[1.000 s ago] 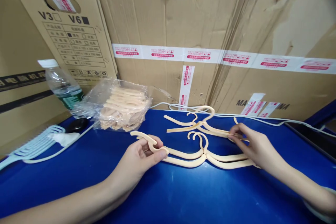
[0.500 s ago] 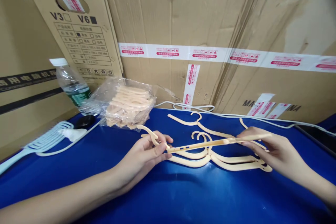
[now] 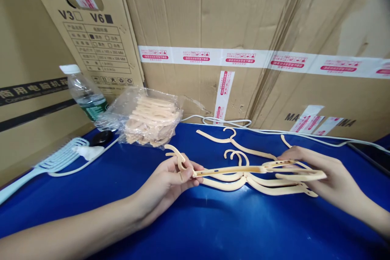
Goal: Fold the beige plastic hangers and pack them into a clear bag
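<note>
A cream plastic clothes hanger [image 3: 230, 170] is held level above the table, its narrow edge turned toward me. My left hand [image 3: 175, 178] is closed, pinching its left end near a curved hook-like part. At the other end my right hand [image 3: 323, 170] is closed around it, fingers largely hidden; a cream arm piece [image 3: 304, 176] juts out in front of that hand. Beneath and behind lie more cream hangers [image 3: 224, 185], overlapping with their hooks toward the back. Farther back rests another hanger [image 3: 215, 137], its right side reaching toward my right hand.
A clear plastic bag [image 3: 154, 124] of cream hanger parts sits at the back. To its left are a water bottle [image 3: 87, 95], a black rounded object [image 3: 101, 138] and a pale blue hairbrush [image 3: 57, 158]. White cable [image 3: 225, 121] runs before the cardboard boxes [image 3: 195, 16].
At the right end, the hanger's arm piece has swung forward and down, apart from the bar. The left hand keeps its pinch. The view has shifted slightly.
</note>
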Motion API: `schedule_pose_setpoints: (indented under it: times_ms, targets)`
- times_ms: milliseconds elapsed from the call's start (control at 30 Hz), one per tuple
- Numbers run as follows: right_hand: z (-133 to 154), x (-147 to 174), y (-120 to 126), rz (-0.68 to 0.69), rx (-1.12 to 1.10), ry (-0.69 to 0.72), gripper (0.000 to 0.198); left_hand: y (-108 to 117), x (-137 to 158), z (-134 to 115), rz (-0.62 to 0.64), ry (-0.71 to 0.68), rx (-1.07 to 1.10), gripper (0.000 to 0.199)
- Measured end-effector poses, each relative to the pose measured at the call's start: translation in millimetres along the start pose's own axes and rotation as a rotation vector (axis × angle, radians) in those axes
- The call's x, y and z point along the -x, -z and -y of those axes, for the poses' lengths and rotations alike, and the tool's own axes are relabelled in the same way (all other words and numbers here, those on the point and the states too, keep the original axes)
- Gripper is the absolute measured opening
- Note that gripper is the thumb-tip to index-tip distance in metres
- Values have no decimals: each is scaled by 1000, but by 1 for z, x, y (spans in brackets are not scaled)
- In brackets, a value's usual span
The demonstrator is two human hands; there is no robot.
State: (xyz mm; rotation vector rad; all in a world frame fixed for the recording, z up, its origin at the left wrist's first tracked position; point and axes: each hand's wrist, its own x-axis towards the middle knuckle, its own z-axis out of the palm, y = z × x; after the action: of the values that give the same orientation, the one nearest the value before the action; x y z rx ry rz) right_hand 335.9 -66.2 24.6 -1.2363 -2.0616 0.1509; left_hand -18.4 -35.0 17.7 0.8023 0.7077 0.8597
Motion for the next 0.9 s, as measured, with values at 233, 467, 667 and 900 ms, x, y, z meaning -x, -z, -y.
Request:
schedule_pose_setpoints:
  times_ms: [233,467,667,900]
  targets:
    - [3,2,-5,-6,26,81,9,1,-1,4,-153,-18,0,22]
    - [20,1,-3,-11,79,81,7,0,-2,3,-197,-122,-63,20]
    - [26,4,-2,-7,117,-15,11,-2,0,1,-253,-207,-68,21]
    - [25,9,5,7,87,-169,20,-1,-3,1,-281,-160,-25,19]
